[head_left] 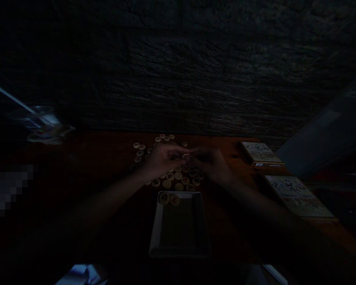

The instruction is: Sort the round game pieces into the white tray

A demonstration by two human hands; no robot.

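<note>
My left hand [161, 159] and my right hand [214, 163] meet above the table, fingertips pinched around one round Chinese chess piece [186, 156]. Dim light hides the face of that piece. Beneath and around my hands lie many loose chess pieces [178, 175], some showing dark or reddish characters and some plain side up. Nearer to me is an open white box tray [156, 233], with two chess pieces [169, 198] inside at its far left corner.
Two boxes with printed lids, one farther [262, 152] and one nearer [298, 196], lie on the right of the wooden table [106, 148]. A stone block wall [178, 79] stands behind. At the far left is a clear plastic item [47, 126], blurred in the dark.
</note>
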